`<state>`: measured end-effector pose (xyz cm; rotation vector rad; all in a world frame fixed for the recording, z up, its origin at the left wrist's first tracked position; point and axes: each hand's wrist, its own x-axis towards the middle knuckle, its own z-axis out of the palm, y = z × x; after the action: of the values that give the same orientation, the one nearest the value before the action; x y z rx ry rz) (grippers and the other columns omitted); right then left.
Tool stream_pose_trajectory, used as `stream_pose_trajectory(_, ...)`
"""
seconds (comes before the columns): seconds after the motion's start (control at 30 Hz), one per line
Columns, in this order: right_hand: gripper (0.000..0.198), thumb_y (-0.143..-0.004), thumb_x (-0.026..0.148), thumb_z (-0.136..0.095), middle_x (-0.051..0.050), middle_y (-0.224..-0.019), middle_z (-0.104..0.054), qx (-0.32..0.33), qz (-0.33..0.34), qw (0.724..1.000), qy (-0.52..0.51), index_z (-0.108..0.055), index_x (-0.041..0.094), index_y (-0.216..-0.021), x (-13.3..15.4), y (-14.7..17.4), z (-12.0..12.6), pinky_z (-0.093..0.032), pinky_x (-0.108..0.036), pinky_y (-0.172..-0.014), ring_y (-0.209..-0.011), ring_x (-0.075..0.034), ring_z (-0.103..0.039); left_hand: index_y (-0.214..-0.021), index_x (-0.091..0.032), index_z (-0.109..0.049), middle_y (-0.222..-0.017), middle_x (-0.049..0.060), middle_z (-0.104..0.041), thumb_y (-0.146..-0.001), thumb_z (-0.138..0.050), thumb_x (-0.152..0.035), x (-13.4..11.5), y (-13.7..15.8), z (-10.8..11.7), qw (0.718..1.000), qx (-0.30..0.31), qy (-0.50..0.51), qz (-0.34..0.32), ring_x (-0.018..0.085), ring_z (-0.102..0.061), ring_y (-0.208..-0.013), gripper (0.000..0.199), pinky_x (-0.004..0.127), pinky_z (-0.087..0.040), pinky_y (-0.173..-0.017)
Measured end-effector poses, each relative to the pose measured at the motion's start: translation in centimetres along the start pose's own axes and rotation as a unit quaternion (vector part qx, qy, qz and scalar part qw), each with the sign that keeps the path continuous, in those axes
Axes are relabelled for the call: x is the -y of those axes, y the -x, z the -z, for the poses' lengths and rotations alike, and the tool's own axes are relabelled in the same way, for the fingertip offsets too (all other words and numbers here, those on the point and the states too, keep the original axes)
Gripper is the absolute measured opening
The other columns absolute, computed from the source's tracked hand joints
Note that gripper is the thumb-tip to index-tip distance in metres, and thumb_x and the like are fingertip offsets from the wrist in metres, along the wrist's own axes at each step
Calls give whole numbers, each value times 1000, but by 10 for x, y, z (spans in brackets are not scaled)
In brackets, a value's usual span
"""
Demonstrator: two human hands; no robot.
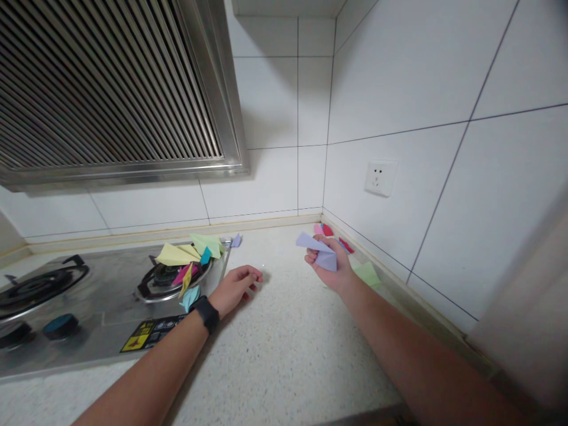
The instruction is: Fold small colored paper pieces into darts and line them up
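Note:
My right hand (332, 260) is closed around a lavender folded paper plane (327, 259), raised above the counter with its nose pointing left. The thumb and fingers pinch the plane's underside fold. Over the counter beside the stove, my left hand (239, 284) hangs with fingers loosely bent, and no object shows in it. A dark watch (206, 313) is on that wrist. Left of it, several folded papers lie on the right burner: a yellow paper plane (177, 255), a pale green one (207, 244), a magenta piece (184, 273) and a light blue piece (190, 297).
A steel gas stove (110, 319) fills the left, below a range hood (133, 171). A small lavender paper (236, 240) lies by the stove's back corner. Pink and red papers (327, 229) sit in the wall corner. Pale green paper (368, 275) lies behind my right wrist, near the tiled wall.

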<state>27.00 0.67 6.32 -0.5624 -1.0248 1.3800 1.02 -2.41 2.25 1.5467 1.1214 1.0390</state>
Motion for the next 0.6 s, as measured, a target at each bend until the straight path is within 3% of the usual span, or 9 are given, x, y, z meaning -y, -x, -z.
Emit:
stream_pose_trajectory(0.2,16,-72,37,-54,1,-59,-43,9,2,1000,19,-47,24,-66,-2,-1,2,-34,-31,-54,-52,-15,-41,-87,-16,-64,-89,8,-63,-82,-58,-42,-2,2,-1,1000,7,-18,0,15,-57,-72,27,19,-39,-46)
stream_pose_trajectory(0.3,15,-74,38,-52,1,-62,-48,-17,19,995,100,-51,24,-71,-11,-3,4,-34,-29,-54,-56,-16,-44,-87,-16,-63,-88,8,-64,-81,-59,-43,0,1,-1,1000,8,-20,-2,14,-57,-70,28,19,-39,-46)
stream_pose_trajectory(0.37,14,-74,36,-53,1,-66,-52,-37,53,978,197,-56,23,-75,-20,-4,5,-34,-27,-55,-61,-16,-47,-86,-16,-63,-86,7,-64,-81,-58,-43,3,0,0,1000,15,-18,-4,13,-56,-68,27,18,-39,-45)
stream_pose_trajectory(0.47,14,-77,34,-54,2,-66,-53,-11,112,938,329,-60,22,-81,-31,-4,6,-31,-25,-54,-61,-15,-46,-83,-17,-61,-83,4,-63,-81,-58,-42,7,-2,0,1000,24,-18,-4,11,-54,-62,26,18,-39,-44)
stream_pose_trajectory(0.6,17,-81,33,-51,3,-63,-51,7,141,915,379,-61,20,-85,-36,-5,9,-30,-24,-52,-56,-13,-44,-84,-16,-60,-84,5,-63,-81,-57,-43,7,-3,1,1000,22,-6,2,11,-53,-62,28,17,-39,-44)
